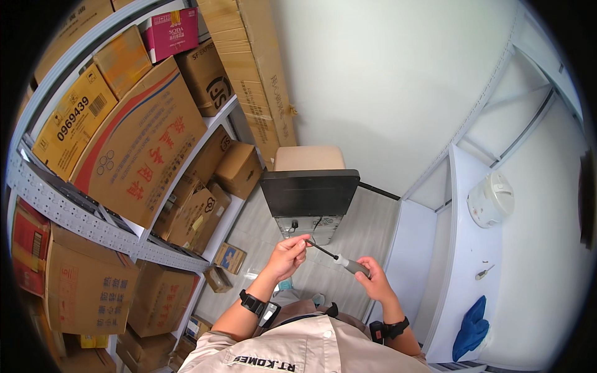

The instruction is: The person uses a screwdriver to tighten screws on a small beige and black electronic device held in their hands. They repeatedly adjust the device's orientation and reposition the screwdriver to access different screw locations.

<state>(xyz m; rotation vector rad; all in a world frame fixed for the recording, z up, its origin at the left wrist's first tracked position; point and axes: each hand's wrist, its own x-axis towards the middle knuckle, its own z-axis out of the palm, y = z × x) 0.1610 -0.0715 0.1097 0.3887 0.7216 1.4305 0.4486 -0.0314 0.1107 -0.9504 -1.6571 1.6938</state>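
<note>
A screwdriver (pixel 323 251) with a dark shaft and a grey-and-white handle is held aslant in front of my body. My right hand (pixel 375 283) is closed round its handle. At the other end, the fingertips of my left hand (pixel 288 257) pinch together at the tip of the shaft; whether a small part also sits between them is hidden. Just past my hands stands a grey metal case (pixel 322 230) with a plug and dark cable on it. A black flat panel (pixel 311 194) covers its top, and a beige rounded thing (pixel 309 158) is behind that.
Shelving at my left holds many cardboard boxes (pixel 146 140). Small boxes (pixel 230 258) lie on the floor beside it. A tall carton (pixel 255 81) leans at the wall. On the right, a white shelf (pixel 460 248) bears a white cooker-like pot (pixel 490 199), a small screwdriver (pixel 485 272) and blue cloth (pixel 471 329).
</note>
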